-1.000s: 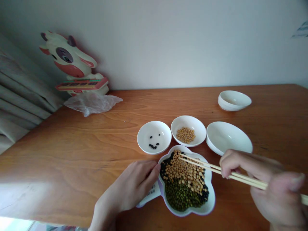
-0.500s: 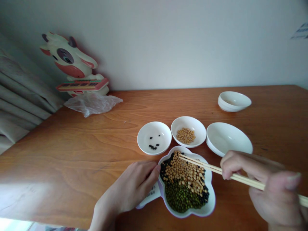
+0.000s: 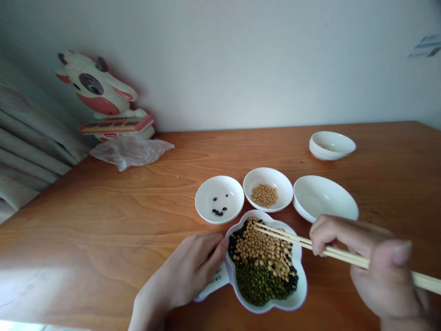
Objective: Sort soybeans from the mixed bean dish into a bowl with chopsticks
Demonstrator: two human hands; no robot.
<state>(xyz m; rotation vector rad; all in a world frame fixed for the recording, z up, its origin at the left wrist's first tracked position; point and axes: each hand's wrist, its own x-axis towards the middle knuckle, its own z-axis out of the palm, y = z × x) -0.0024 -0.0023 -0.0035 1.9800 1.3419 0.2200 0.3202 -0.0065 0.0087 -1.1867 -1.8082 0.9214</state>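
My right hand (image 3: 372, 262) is closed around a pair of wooden chopsticks (image 3: 299, 240). Their tips rest slightly apart among the soybeans (image 3: 265, 243) in a flower-shaped white dish (image 3: 302, 287). Green mung beans (image 3: 258, 282) fill the dish's near part, and black beans (image 3: 292, 281) show along its edges. On the dish's left side, my left hand (image 3: 193, 266) grips the rim with thumb and fingers, above a label (image 3: 218, 278). Behind the dish, one white bowl (image 3: 203, 202) holds several black beans, and another bowl (image 3: 285, 184) holds soybeans.
A third bowl (image 3: 324, 197) stands right of these two, partly behind my right hand. Farther back on the wooden table (image 3: 103, 230) is another white bowl (image 3: 332, 145). A cow-shaped toy keyboard (image 3: 110, 96) and a clear plastic bag (image 3: 138, 151) are at the back left.
The chopstick tips have spread a little among the soybeans. My right hand has shifted slightly left, and the whole view has moved slightly. My left hand keeps its grip on the dish.
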